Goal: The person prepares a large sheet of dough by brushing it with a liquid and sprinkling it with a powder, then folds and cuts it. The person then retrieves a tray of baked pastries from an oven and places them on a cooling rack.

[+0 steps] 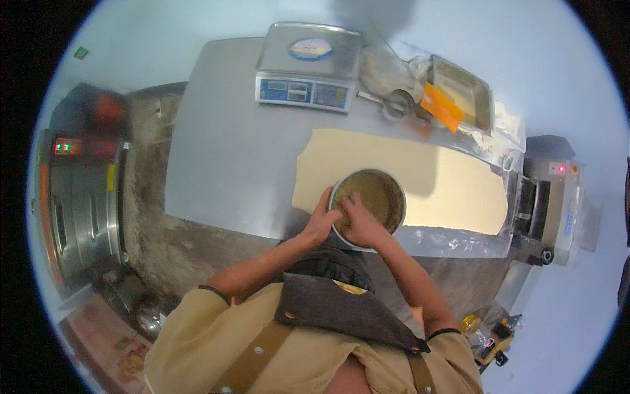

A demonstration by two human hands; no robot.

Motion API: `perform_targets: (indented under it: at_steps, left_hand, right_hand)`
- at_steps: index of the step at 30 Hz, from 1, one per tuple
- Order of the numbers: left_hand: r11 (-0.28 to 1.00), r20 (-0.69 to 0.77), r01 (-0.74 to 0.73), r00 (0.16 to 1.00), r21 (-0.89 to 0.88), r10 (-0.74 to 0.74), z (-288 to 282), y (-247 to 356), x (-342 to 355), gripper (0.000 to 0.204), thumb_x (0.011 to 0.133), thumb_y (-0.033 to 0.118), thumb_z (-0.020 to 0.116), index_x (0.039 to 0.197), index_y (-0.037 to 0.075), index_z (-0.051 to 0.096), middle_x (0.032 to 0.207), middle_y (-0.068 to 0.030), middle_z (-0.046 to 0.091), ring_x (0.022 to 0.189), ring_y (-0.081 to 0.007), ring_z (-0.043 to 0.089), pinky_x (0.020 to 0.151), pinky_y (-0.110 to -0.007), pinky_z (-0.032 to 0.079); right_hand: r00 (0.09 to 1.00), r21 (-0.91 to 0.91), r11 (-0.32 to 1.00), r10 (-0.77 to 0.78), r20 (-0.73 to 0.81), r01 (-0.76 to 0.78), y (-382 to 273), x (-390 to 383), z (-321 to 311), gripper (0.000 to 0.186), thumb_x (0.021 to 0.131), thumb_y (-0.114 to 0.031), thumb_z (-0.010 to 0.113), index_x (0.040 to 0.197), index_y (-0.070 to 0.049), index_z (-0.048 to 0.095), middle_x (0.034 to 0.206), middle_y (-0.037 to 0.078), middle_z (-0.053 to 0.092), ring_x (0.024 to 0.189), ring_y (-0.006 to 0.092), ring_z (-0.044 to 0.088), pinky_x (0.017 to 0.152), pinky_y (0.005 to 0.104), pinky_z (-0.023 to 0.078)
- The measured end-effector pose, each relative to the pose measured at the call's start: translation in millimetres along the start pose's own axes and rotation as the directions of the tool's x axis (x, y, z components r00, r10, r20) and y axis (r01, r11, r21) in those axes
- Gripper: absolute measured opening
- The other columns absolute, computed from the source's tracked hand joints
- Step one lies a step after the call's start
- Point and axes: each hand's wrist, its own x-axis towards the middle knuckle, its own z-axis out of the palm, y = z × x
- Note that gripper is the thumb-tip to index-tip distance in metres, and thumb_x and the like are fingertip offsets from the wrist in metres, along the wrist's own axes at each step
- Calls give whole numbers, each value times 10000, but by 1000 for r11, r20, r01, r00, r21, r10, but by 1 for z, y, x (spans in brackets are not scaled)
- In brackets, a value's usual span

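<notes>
A round metal bowl (401, 197) with a brown, soft-looking filling (374, 190) is tilted toward me at the table's near edge. My left hand (321, 220) is closed on its left rim, thumb reaching inside. Down in the bowl, my right hand (359, 224) has its fingers curled into the filling at the left side; what lies between them is hidden. Just beyond the bowl, a wide flat sheet of pale dough (374, 151) is spread across the table, its near edge partly covered by the bowl.
On the metal table (216, 138) stands a digital scale (308, 65). Farther right are a metal scoop (398, 104), an orange scraper (441, 107), a rectangular metal tray (487, 98) and plastic bags (387, 72). Machines flank the table: a steel one (85, 203) left, a white one (558, 203) right.
</notes>
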Motion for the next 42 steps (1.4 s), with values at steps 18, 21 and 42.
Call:
perform_targets:
  at_steps: [18, 21, 42]
  left_hand:
    - [979, -161, 82, 980, -186, -113, 37, 9, 118, 831, 900, 176, 572, 1693, 125, 329, 1547, -131, 535, 1338, -295, 616, 1017, -459, 609]
    - [944, -147, 169, 965, -283, -217, 51, 11, 151, 752, 922, 224, 562, 1648, 146, 381, 1485, -116, 571, 1239, -277, 673, 887, -490, 676]
    - [962, -92, 10, 995, -274, -37, 52, 196, 459, 548, 1003, 359, 561, 1487, 119, 469, 1337, -178, 654, 1067, -354, 747, 784, -520, 705]
  right_hand:
    - [989, -175, 984, 20, 149, 7, 66, 112, -96, 627, 924, -208, 736, 1519, -91, 574, 1682, 308, 381, 1358, 491, 618, 1075, 581, 567]
    - [978, -194, 981, 55, 200, -15, 81, 130, -129, 618, 921, -190, 727, 1513, -93, 575, 1672, 298, 394, 1320, 495, 642, 1067, 581, 572]
    - [978, -176, 974, 109, -176, -140, 164, 378, -317, 387, 902, -247, 667, 1136, 31, 802, 1213, 299, 759, 1165, 459, 725, 1020, 522, 582]
